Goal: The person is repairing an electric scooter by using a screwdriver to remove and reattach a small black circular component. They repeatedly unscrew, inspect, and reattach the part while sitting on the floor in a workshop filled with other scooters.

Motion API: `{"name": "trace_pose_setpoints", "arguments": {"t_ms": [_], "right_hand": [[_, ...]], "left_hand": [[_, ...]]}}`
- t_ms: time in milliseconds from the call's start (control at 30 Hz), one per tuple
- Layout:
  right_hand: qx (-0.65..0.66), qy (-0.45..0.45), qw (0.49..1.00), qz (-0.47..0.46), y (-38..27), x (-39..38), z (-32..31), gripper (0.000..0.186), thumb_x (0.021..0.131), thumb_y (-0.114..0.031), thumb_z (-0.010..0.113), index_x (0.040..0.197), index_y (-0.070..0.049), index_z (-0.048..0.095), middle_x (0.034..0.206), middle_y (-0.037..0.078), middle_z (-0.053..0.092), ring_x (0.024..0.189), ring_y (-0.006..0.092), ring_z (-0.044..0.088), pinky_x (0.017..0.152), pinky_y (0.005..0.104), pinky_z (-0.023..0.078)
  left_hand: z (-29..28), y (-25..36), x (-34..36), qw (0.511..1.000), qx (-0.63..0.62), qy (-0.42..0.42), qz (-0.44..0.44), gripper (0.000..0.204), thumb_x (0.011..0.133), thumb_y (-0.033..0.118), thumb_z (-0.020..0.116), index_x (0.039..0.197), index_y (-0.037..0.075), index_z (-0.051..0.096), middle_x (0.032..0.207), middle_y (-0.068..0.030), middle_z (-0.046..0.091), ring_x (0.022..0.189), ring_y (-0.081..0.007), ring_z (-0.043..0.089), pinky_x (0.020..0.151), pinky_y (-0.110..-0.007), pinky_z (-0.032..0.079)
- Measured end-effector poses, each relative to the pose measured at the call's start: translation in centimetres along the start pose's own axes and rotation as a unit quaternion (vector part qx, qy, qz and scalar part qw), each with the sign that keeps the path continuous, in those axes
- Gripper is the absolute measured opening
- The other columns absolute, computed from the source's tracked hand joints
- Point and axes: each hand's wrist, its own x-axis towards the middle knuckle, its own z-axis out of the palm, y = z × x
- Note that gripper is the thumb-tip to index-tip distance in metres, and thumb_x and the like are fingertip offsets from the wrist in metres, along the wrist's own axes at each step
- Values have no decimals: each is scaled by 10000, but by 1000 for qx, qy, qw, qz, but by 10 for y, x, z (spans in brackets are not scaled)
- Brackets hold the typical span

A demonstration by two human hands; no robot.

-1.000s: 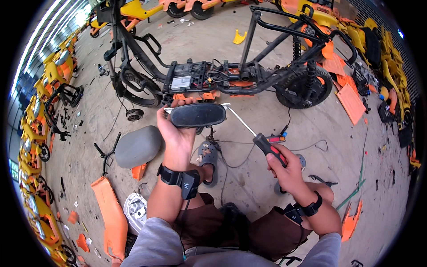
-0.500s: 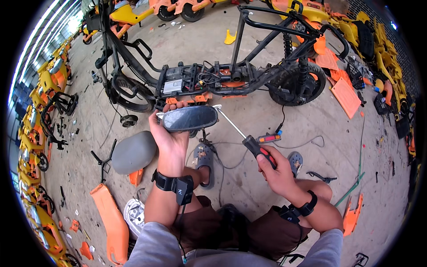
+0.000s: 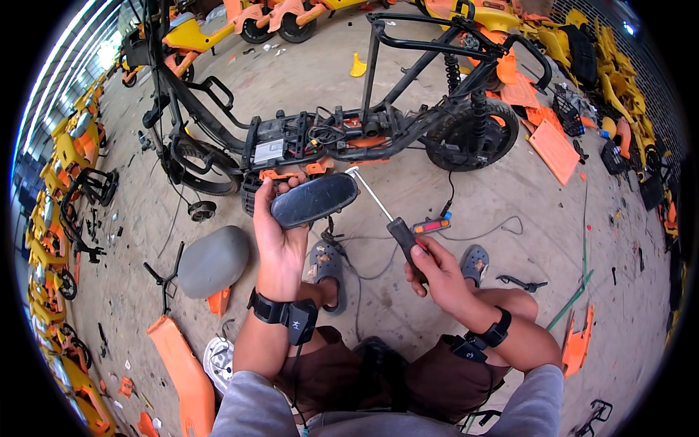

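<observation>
A dark oval part (image 3: 314, 200) with a glossy face, like a scooter lamp or mirror, rests in my left hand (image 3: 279, 244). Fingers curl behind it and its face is turned up toward me. My right hand (image 3: 439, 271) grips a screwdriver (image 3: 400, 233) by its black and red handle. The bright shaft slants up and left, its tip at a small white tab on the part's right end; whether they touch I cannot tell. Beyond both hands stands a stripped black scooter frame (image 3: 364, 142) on its wheels.
A grey rounded box (image 3: 212, 261) and a long orange panel (image 3: 182, 375) lie at left. A cable (image 3: 480, 234) runs across the concrete floor near my feet. Orange panels (image 3: 555, 151) lie at the far right; yellow-orange scooters (image 3: 62, 218) line the left side.
The oval part has tilted, its right end now higher, and its left end sits deeper in my left hand. My right hand and the screwdriver have shifted slightly left; the view has moved a little.
</observation>
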Motion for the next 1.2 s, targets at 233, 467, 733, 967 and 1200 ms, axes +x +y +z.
{"name": "trace_pose_setpoints", "arguments": {"t_ms": [233,467,733,967,1200], "right_hand": [[-86,30,993,-72,5,-3,13,411,992,-247,559,1324,-22,464,784,4,539,647,45,477,547,205,377],[-13,19,998,-50,6,-5,10,446,982,-219,576,1364,-32,441,796,-2,540,632,36,458,534,198,365],[-47,107,987,-114,2,-4,11,475,993,-174,526,1413,-15,371,810,50,549,496,25,389,442,174,320],[-149,167,963,-151,-6,7,1,408,959,-133,599,1315,21,472,945,-15,555,749,16,453,648,169,386],[-96,159,961,-207,-3,3,4,483,952,-136,594,1369,31,415,891,30,565,622,28,451,545,183,383]], "left_hand": [[6,-12,-7,999,31,-8,-12,195,938,180,614,793,61,558,860,-72,636,1072,-241,597,1005,-398,464],[8,-12,-5,998,51,-41,-20,145,904,166,670,833,66,593,886,-67,662,972,-212,633,945,-367,512],[-4,-16,-4,986,160,25,-39,269,900,134,643,1140,49,558,1127,-82,658,1099,-218,602,955,-382,456],[-4,-12,-7,985,162,12,-59,395,882,118,616,1239,22,478,1256,-152,579,1222,-285,529,1044,-457,420],[-7,-9,-7,970,234,61,24,465,878,74,569,1321,12,441,1326,-136,536,1256,-254,493,1032,-431,399]]}}
